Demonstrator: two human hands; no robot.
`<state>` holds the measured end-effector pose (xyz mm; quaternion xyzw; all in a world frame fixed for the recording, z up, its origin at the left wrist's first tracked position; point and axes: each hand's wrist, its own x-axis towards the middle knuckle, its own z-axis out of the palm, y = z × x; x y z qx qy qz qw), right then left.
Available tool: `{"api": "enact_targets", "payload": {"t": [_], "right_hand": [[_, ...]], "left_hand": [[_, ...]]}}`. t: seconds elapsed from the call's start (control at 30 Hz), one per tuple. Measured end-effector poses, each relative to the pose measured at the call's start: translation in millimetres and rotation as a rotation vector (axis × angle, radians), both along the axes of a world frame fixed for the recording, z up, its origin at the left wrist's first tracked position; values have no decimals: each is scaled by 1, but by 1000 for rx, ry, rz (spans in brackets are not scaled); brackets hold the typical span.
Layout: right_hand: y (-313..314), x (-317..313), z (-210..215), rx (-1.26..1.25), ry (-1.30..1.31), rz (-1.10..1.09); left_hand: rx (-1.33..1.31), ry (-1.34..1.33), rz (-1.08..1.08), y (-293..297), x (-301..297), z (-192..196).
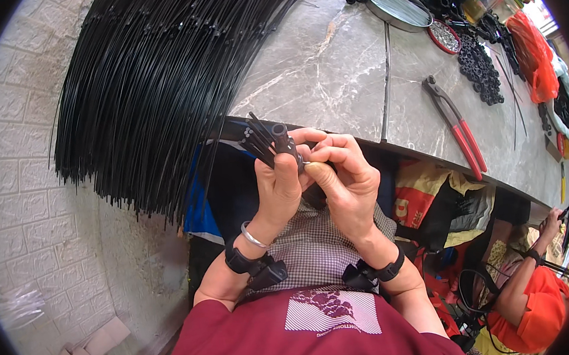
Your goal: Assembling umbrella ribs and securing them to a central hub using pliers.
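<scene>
Pinching a small black tube fitting [281, 137] at chest height, just below the desk [329, 72] edge: left hand [278, 185] fingers closed around it and a few thin black rods [257, 136]; right hand [341, 172] fingertips narrow on its side. Loose rods could slip out, grip looks shallow. Red-handled pliers [456, 125] lie well right of the fitting.

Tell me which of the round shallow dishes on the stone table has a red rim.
The smaller dish, right of the larger grey-rimmed dish, has a red rim and holds small pale pieces; it lies closer to the red-handled pliers.

Glossy marble tabletop [329, 72], black plastic rods [153, 74]
</scene>
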<state>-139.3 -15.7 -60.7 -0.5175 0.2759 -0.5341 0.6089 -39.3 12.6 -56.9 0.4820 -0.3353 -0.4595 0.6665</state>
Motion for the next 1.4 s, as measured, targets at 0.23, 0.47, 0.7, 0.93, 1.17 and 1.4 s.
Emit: {"api": "enact_targets", "payload": {"t": [0.23,0.47,0.7,0.93,1.17,1.4], "right_hand": [[-5,-11,16,-247,250,2],[-3,-9,15,-248,243,18],[-4,-10,10,-15,-83,154],[3,-10,14,-96,37,89],[4,-11,11,-343,332,-96],[8,-9,14,-43,144,15]], "left_hand": [[-45,-78,-44,3,1,-1],[-14,-83,-89,5,4,1],[-55,-28,-34,3,-1,4],[-50,-76,6,8,-5,2],[-69,-147,28,9,-5,-2],[-66,-137,20,6,-7,6]]}}
